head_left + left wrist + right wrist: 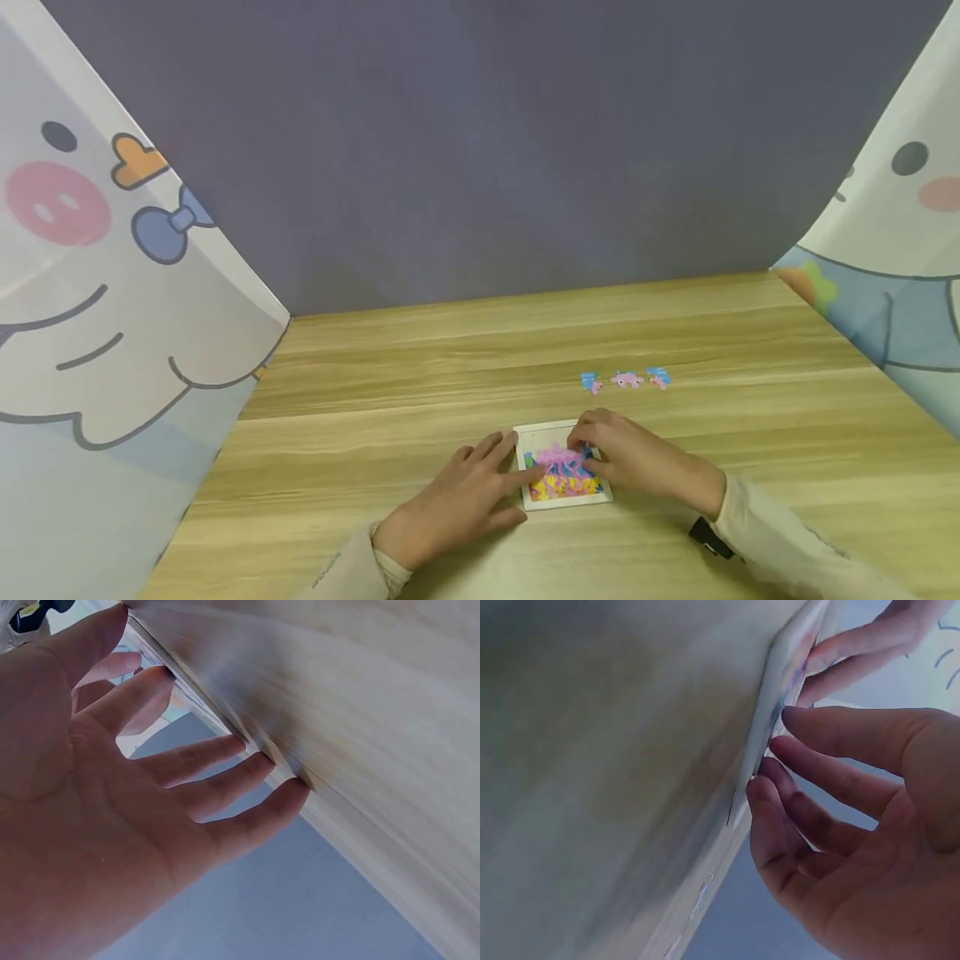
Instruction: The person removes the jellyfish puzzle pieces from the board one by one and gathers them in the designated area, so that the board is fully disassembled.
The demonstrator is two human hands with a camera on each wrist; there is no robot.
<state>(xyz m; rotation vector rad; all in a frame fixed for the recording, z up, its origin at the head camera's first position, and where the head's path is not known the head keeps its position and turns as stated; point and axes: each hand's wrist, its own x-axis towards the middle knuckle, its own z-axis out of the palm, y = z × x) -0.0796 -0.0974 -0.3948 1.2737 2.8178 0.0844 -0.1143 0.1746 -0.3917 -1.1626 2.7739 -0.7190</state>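
A jigsaw puzzle in a white-framed tray [566,502] lies on the table, with pink, blue and yellow pieces [562,483] over its lower part and a bare pale strip along the top. My left hand [468,496] is at the tray's left side, fingers spread. Its index finger rests on the picture, and another fingertip is by the upper left corner. From the right, my right hand [637,454] bends thumb and fingers around a blue puzzle piece [587,452] at the picture's right edge, mostly hidden. In the right wrist view, the right fingertips [786,720] are right at the tray [759,742].
Behind the tray, three loose puzzle pieces [627,380], pink and blue, lie in a row on the wooden table [375,400]. A grey panel [480,167] stands along the back edge. Printed cartoon panels [112,317] flank the table.
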